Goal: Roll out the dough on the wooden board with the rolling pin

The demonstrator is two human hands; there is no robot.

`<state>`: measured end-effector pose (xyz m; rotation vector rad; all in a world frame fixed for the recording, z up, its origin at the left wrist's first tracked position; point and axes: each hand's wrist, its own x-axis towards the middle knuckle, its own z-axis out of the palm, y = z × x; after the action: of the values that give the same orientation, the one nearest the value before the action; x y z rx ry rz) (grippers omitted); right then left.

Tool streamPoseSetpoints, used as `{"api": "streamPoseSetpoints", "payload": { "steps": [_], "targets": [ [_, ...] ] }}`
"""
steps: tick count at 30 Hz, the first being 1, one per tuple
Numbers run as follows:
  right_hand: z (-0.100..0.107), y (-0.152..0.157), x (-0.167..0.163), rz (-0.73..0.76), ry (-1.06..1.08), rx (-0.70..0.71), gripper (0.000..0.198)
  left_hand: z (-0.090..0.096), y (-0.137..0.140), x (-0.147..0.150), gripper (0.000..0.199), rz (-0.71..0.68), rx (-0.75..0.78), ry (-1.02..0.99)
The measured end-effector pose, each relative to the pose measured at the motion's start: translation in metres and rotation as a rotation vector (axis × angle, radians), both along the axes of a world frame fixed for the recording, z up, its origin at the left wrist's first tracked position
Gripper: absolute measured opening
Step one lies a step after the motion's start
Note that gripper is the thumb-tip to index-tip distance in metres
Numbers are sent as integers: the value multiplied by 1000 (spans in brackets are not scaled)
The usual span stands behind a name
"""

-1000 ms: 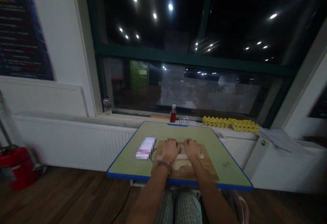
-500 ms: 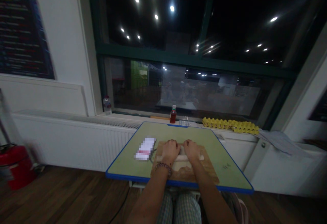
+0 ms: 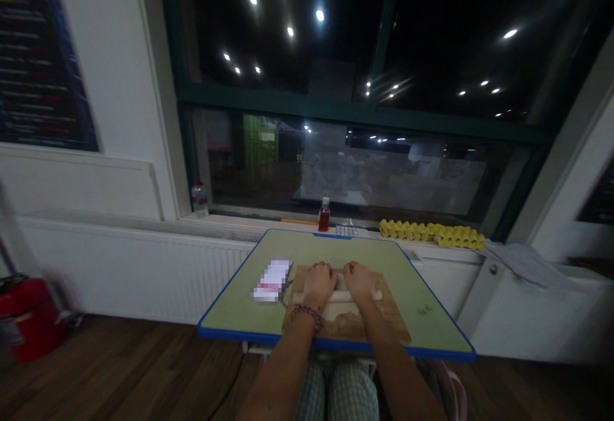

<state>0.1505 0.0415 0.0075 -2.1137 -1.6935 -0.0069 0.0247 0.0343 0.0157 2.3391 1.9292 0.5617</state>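
Observation:
A pale rolling pin lies crosswise on a wooden board, its two ends showing outside my wrists. My left hand, with a beaded bracelet at the wrist, is closed over the pin's left half with the fingers curled down. Closed in the same way, my right hand is over the right half. My fingertips are hidden on the far side. Just on my side of the pin, a flat pale sheet of dough lies on the board, with an uneven near edge.
The board rests on a small green table with a blue rim. A phone with a blurred screen lies left of the board. Behind, on the sill, stand a red-brown bottle, yellow egg trays and a clear bottle.
The whole view shifts slightly with my head. Both hands and the rolling pin keep almost the same place on the board.

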Motion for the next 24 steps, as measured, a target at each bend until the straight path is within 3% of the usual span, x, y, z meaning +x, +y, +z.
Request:
{"api": "streamPoseSetpoints", "payload": {
  "steps": [24],
  "targets": [
    [1, 0, -2, 3, -13, 8, 36, -2, 3, 0, 35, -4, 60, 11]
  ]
}}
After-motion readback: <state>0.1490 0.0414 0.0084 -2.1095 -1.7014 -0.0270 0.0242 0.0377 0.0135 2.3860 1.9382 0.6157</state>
